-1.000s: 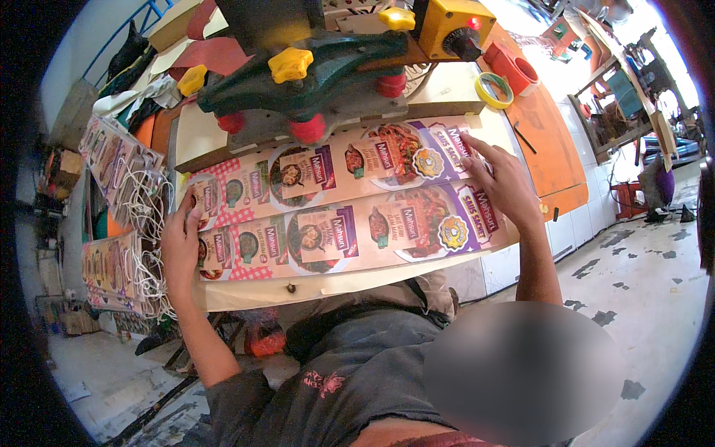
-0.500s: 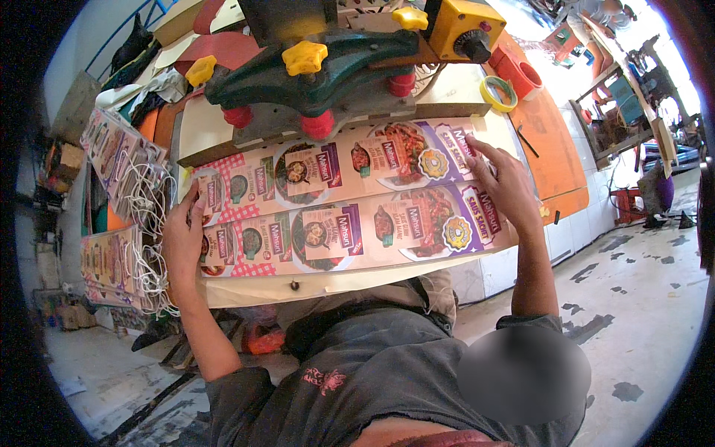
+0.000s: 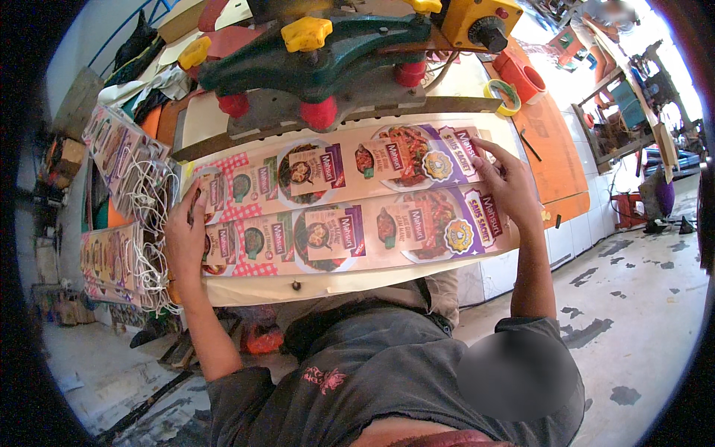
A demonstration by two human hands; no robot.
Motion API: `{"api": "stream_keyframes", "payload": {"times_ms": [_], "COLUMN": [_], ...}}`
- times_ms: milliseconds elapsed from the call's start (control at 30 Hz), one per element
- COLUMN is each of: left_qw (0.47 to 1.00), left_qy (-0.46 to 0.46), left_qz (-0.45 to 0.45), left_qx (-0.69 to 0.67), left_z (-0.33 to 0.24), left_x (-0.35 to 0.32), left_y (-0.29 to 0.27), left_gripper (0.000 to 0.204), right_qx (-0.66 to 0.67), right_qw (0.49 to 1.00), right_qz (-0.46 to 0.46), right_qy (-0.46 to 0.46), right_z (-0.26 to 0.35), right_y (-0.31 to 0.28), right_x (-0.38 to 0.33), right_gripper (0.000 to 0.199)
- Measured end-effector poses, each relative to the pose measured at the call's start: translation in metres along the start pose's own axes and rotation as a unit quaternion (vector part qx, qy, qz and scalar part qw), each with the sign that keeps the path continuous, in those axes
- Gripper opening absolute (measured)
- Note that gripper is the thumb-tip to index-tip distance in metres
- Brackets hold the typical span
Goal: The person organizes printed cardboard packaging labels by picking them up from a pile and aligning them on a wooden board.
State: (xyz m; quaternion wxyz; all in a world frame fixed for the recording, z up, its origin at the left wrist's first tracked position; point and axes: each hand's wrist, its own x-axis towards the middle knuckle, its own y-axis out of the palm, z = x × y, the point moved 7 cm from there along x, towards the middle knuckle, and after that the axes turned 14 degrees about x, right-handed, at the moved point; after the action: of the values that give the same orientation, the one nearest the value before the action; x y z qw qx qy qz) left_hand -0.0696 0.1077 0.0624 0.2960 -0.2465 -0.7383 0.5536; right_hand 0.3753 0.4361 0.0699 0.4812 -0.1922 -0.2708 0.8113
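Fingers of the left hand bent close together at the left end of a printed sheet, thumb near them; any pinch on the edge not discernible. At the opposite end, right hand with index finger and thumb spread wide apart over the upper right corner. Orange table to the right, with a bare stretch beyond the right hand: broadest room for sideways movement. Dark green press across the far side, bounding the room there. Pale board beneath the sheet, visible as a narrow strip along the near edge, close to the person's lap. Sheet itself flat on the board, between the two hands, in two long rows of food pictures; far edge near the press, near edge just short of the board's own. Bundles of printed cards with white strings just beside the left hand, leaving tight room on that side. Dark bar between press and sheet, roughly in line with the sheet's far edge. Yellow control box at the press's right. Red holder on the table beyond the right hand, yellow tape ring just beside. Thin dark rod, smallest, on the orange surface, apart from the sheet's right edge.
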Motion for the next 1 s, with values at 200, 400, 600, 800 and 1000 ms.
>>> {"api": "stream_keyframes", "payload": {"times_ms": [200, 400, 600, 800, 1000], "left_qw": [0.997, 0.995, 0.988, 0.982, 0.899], "left_qy": [0.000, -0.007, -0.042, -0.087, -0.140], "left_qz": [-0.049, -0.050, -0.045, -0.070, -0.037], "left_qx": [-0.062, -0.089, -0.142, -0.155, -0.413], "left_z": [0.008, 0.008, 0.020, 0.023, 0.020], "left_x": [-0.003, -0.001, -0.002, -0.008, -0.040], "left_y": [0.001, 0.001, 0.003, -0.006, -0.014], "left_gripper": [0.046, 0.043, 0.044, 0.046, 0.063], "right_qx": [0.164, 0.265, 0.219, 0.216, 0.205], "right_qw": [0.985, 0.958, 0.971, 0.972, 0.977], "right_qz": [-0.023, -0.033, -0.011, -0.020, -0.005], "right_qy": [-0.053, -0.101, -0.095, -0.090, -0.050], "right_z": [-0.010, -0.013, 0.002, -0.014, -0.021], "right_y": [0.001, -0.006, -0.008, -0.018, -0.046], "right_x": [0.001, 0.000, -0.012, -0.018, -0.033], "right_gripper": [0.033, 0.031, 0.033, 0.040, 0.051]}}
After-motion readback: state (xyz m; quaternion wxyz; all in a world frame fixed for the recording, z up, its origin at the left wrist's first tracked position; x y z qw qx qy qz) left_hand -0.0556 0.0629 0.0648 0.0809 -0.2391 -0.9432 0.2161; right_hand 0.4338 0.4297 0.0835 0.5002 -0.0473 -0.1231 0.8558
